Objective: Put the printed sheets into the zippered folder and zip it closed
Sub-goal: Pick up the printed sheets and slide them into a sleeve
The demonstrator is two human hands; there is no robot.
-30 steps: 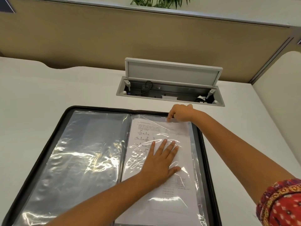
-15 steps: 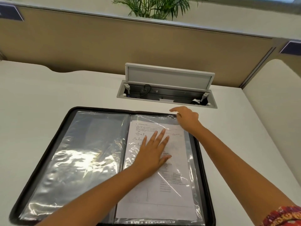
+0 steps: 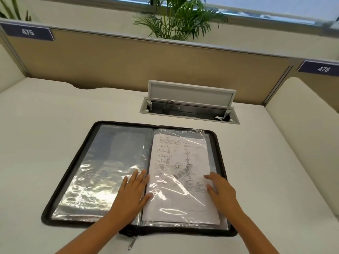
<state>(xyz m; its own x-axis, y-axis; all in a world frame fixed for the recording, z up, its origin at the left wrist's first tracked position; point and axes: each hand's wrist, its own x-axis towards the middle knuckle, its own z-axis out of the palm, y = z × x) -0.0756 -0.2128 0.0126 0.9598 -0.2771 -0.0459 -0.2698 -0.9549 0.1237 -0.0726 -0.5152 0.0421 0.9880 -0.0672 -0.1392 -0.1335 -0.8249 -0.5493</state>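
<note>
The black zippered folder (image 3: 62,182) lies open flat on the white desk, clear plastic sleeves on both halves. The printed sheets (image 3: 181,162) sit inside the clear sleeve on the right half. My left hand (image 3: 133,194) rests flat with spread fingers across the centre fold, near the folder's front. My right hand (image 3: 221,192) lies flat on the right edge of the sleeved sheets, fingers apart. Neither hand holds anything. The zipper pull (image 3: 132,243) hangs off the folder's front edge between my forearms.
An open cable box with a raised lid (image 3: 190,94) is sunk into the desk behind the folder. A tan partition (image 3: 128,59) with number plates 475 and 476 closes the back; a cream side panel (image 3: 302,125) stands at right. A potted palm (image 3: 181,17) rises behind.
Both hands slid back toward me: the right one left the sleeve's top corner, the left one moved from the sheets to the centre fold. The camera view tilted up.
</note>
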